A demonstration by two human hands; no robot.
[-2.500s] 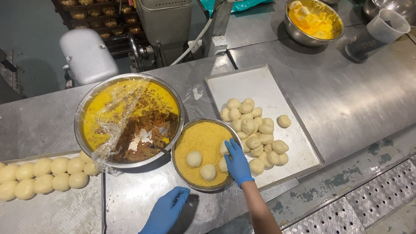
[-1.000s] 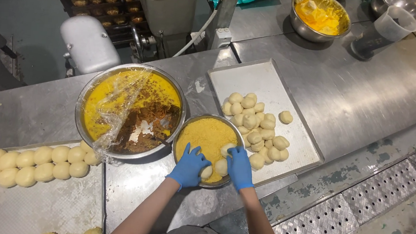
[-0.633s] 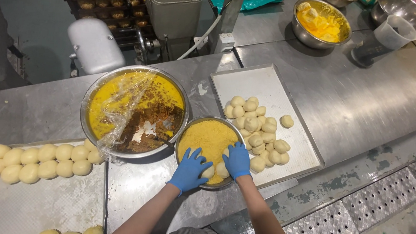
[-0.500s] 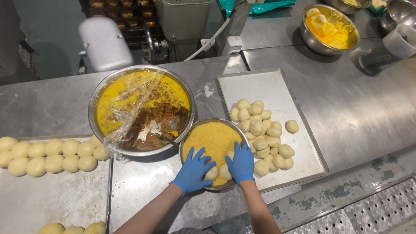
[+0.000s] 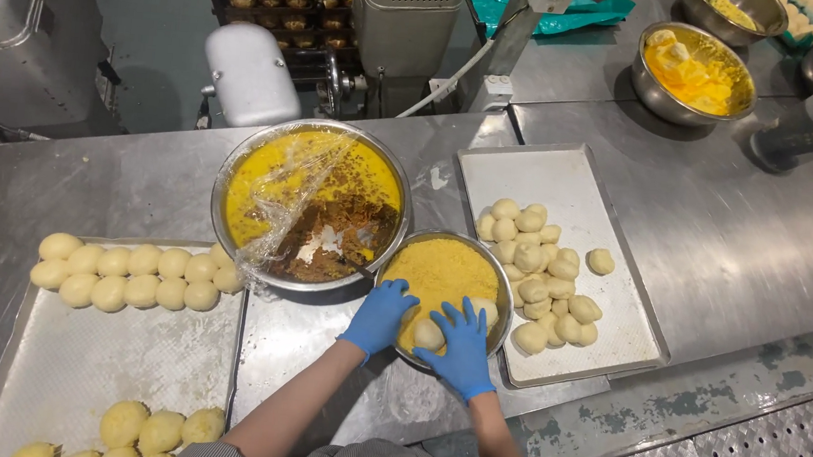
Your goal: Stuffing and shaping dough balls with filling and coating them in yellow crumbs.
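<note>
Far left, a perforated tray [image 5: 71, 366] is lying on the steel table [image 5: 767, 250], carrying a row of coated dough balls [image 5: 133, 268] along its upper edge and a few more [image 5: 159, 429] at its near edge. Beside it, a large steel bowl [image 5: 310, 205] is holding yellow liquid with a brown residue, and loose plastic film [image 5: 281, 203] is trailing over its rim.

At centre, a smaller crumb bowl [image 5: 446, 286] is sitting against the large bowl. The left hand [image 5: 379, 314], blue-gloved, is resting with fingers curled on the bowl's near-left rim and crumbs; no item is visible in its grip. The right hand [image 5: 463, 346] is lying spread, fingers open, over the crumbs, touching a dough ball [image 5: 430, 333] that is sitting between both hands. A second ball [image 5: 485, 312] is lying just beside the right fingers.

To the right, a flat tray [image 5: 568, 174] is holding a cluster of plain dough balls [image 5: 535, 274].

Risk, as judged: the crumb bowl is standing near the table's front edge, so downward pressure on its near rim could tip it. The trailing film could drag into the crumbs. Firm pressing could flatten the soft ball.
</note>
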